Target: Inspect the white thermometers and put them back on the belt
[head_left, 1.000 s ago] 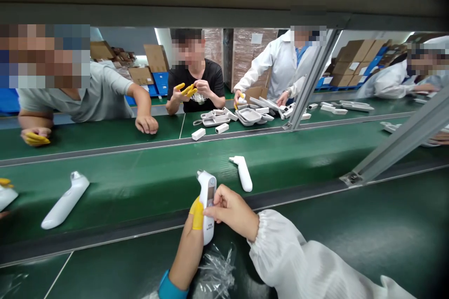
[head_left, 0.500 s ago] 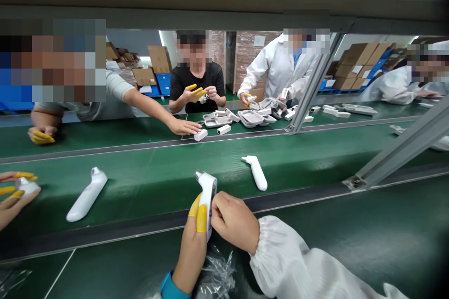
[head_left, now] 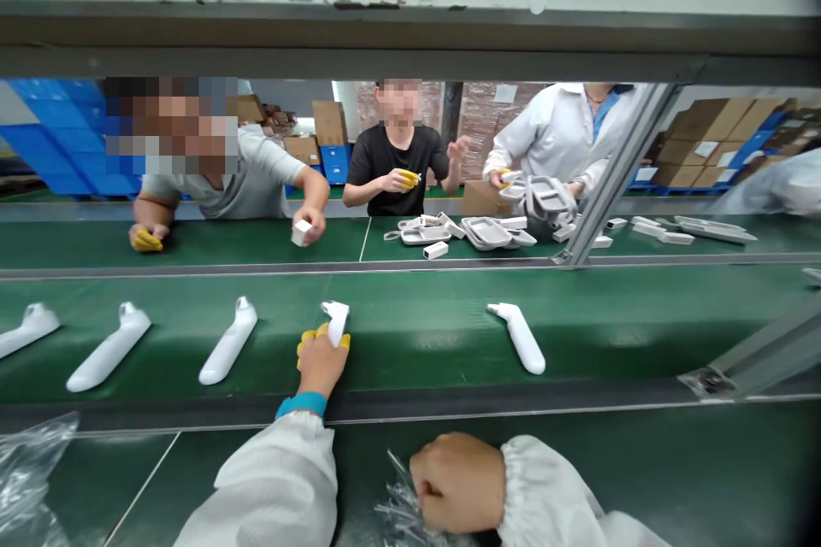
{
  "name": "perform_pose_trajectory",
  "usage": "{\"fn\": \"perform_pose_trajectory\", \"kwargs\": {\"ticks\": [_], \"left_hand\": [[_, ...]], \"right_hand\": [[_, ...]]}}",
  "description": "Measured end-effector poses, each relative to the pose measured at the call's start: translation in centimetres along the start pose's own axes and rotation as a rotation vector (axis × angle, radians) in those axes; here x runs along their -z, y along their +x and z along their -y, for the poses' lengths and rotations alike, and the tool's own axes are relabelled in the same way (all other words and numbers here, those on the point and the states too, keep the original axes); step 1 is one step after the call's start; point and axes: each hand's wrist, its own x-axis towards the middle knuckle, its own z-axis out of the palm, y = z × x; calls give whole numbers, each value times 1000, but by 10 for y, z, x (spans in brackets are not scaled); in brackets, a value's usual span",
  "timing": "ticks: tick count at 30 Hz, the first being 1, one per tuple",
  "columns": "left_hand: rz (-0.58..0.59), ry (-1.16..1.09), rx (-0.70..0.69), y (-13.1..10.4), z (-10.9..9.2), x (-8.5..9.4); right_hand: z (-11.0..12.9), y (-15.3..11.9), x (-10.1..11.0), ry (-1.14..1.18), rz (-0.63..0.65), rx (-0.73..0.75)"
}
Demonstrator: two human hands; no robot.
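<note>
Head view: a white thermometer (head_left: pixel 335 321) sits on the green conveyor belt (head_left: pixel 416 333), gripped by the left hand (head_left: pixel 321 361), whose yellow-capped fingertips (head_left: pixel 307 336) wrap its lower body. Nearer, the right hand (head_left: pixel 457 481) is balled into a fist on crinkled clear plastic bags (head_left: pixel 401 513). Left of the held unit lie more thermometers (head_left: pixel 228 341), and another thermometer (head_left: pixel 518 338) lies to its right. Across the belt, a co-worker's hand (head_left: pixel 309 225) holds a small white box (head_left: pixel 299 232) near stacked white trays (head_left: pixel 487 231).

Left hand (head_left: pixel 321 359) stretched forward, fingers clasped around a thermometer (head_left: pixel 335 321); right hand (head_left: pixel 457 483) fisted well behind it, nearer the body.
</note>
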Motion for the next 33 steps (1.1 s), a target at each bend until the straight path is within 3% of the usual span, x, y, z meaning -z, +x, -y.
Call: {"fn": "perform_pose_trajectory", "kwargs": {"ticks": [3, 7, 10, 12, 14, 17, 20, 22, 25, 30, 33], "left_hand": [[-95, 66, 40, 0, 4, 8], [-263, 96, 150, 16, 32, 53], [-238, 24, 234, 30, 50, 87], [-152, -97, 229, 27, 50, 92], [-40, -287, 149, 7, 39, 81], [148, -613, 18, -51, 6, 48], [346, -897, 75, -113, -26, 22], [468, -1124, 168, -139, -39, 14], [517, -1228, 194, -152, -41, 11], [488, -1076, 26, -146, -25, 4], [476, -1027, -5, -146, -21, 3]], "right_hand": [[-12, -1, 6, 114, 7, 32], [-18, -1, 13, 261, -14, 14], [-12, 3, 14, 419, -77, -37], [-6, 7, 15, 551, -163, -65], [0, 12, 18, 653, -313, -66], [8, 18, 25, 761, -523, -44], [10, 21, 29, 958, -618, -42], [9, 22, 31, 1095, -646, -69], [6, 21, 33, 1236, -617, -131], [1, 20, 34, 1257, -600, -121], [0, 18, 36, 1243, -586, -121]]}}
